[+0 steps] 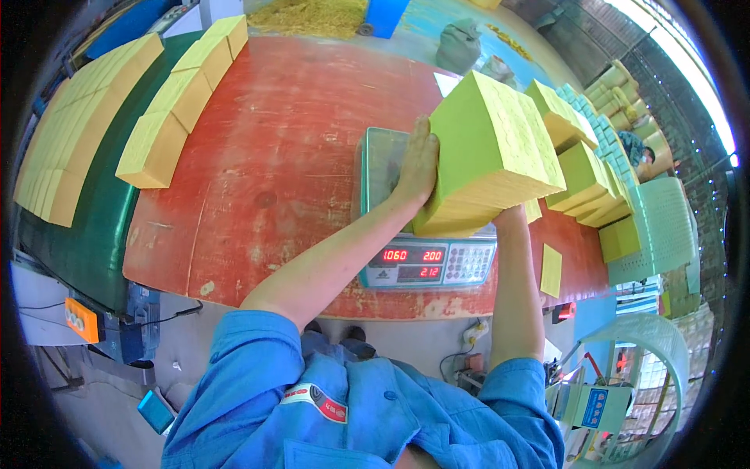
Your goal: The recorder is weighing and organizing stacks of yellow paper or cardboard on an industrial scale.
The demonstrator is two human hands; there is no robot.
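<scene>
Left hand (418, 162), fingers together, and right hand (512, 218), fingers hidden, seemingly steady the paper stack (488, 152) at the scale (426, 270); moving needs balance.

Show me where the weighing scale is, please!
In the head view, the scale sits just right of centre on the red table, partly hidden by the held yellow block.

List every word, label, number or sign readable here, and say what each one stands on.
Locations and kinds only, wording not copied:
Scale: red lit digits in three display windows.
Keypad on its front: key markings too small to read.
Blue shirt: chest patch in white, red and black; its lettering is too small to read surely.
Pale green machine, lower right: blue label with light characters.
</scene>
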